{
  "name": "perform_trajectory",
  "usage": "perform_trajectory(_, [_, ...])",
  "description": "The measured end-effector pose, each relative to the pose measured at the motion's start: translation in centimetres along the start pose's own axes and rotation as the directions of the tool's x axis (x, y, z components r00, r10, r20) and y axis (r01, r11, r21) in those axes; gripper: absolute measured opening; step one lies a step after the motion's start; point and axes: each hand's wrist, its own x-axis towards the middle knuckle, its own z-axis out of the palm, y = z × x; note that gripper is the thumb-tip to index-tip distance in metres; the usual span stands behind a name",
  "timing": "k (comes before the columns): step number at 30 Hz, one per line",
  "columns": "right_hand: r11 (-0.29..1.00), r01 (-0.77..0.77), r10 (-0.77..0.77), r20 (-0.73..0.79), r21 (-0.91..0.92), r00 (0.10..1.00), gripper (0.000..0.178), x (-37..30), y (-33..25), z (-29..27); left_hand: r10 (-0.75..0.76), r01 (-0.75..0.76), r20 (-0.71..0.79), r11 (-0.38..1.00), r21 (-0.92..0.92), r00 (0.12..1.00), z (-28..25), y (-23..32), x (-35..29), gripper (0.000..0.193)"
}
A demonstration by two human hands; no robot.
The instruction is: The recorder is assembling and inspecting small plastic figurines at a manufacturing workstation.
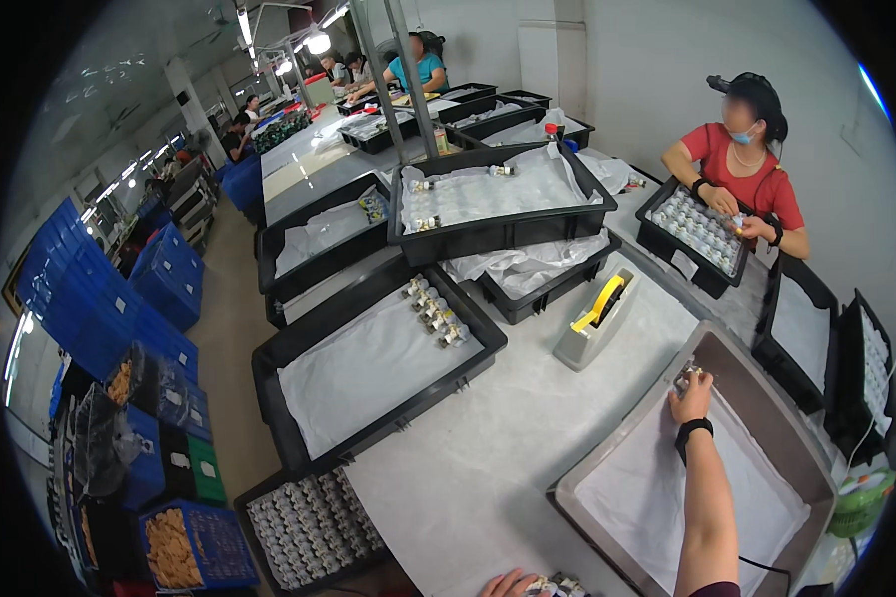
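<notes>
My right hand point(692, 396), with a black band on the wrist, reaches into a grey tray point(565, 490) lined with white sheet. Its fingers close around small silvery metal parts point(684, 375) at the tray's far left corner; their exact kind is too small to tell. At the lower edge, my left hand point(509, 584) shows only in part, its fingers curled against a cluster of similar small metal parts point(560, 585). A black tray point(368, 453) to the left holds a short row of such parts point(435, 311) on white lining.
A grey tape dispenser point(577, 343) with a yellow piece stands beyond the grey tray. More black trays, one filled with parts point(314, 527), surround the table. Across it, a co-worker in red point(762, 184) handles parts over a full tray. Blue crates point(105, 298) stand left.
</notes>
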Motion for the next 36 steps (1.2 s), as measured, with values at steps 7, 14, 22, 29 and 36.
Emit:
perform_trajectory(7, [0.994, -0.107, 0.109, 0.067, -0.023, 0.992, 0.039, 1.2, 1.0, 0.6, -0.019, 0.02, 0.03, 1.0, -0.021, 0.999, 0.1, 0.0, 0.2, 0.094])
perform_trajectory(14, [0.998, -0.062, 0.062, -0.024, 0.014, 0.998, 0.031, 1.1, 1.8, 0.5, -0.011, 0.012, 0.019, 0.999, -0.035, 1.0, 0.9, -0.4, 0.2, 0.095])
perform_trajectory(22, [0.997, -0.042, 0.039, 0.048, 0.07, 0.998, 0.022, -0.1, 1.8, -2.5, -0.025, 0.025, 0.027, 1.0, 0.017, 0.999, 0.3, 0.0, 0.5, 0.096])
perform_trajectory(29, [0.946, 0.163, -0.145, -0.083, 0.279, 0.986, 0.021, -5.5, -1.9, -12.5, -0.02, 0.02, -0.01, 1.0, 0.008, 1.0, 0.7, -0.1, 0.7, 0.098])
perform_trajectory(36, [0.868, 0.342, -0.362, -0.012, 0.361, 0.932, 0.03, -22.3, -8.3, -25.5, -0.047, 0.049, -0.049, 0.999, 0.022, 0.998, -1.2, 0.9, -1.1, 0.08])
